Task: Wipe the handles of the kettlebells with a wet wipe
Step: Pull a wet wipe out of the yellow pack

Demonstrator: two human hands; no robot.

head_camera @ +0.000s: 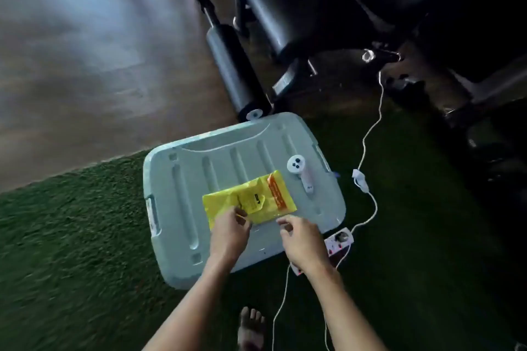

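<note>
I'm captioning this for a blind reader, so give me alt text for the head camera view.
A person's left hand pinches the near edge of a yellow wipes pack on a pale lid, with the right hand at its corner. A white remote lies beside it; green turf and dark gym gear surround.

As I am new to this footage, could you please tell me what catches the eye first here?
The bright yellow plastic wet-wipe packet lies mid-frame on a pale blue ribbed plastic lid over green turf. The left hand and right hand are at its near edge.
</note>
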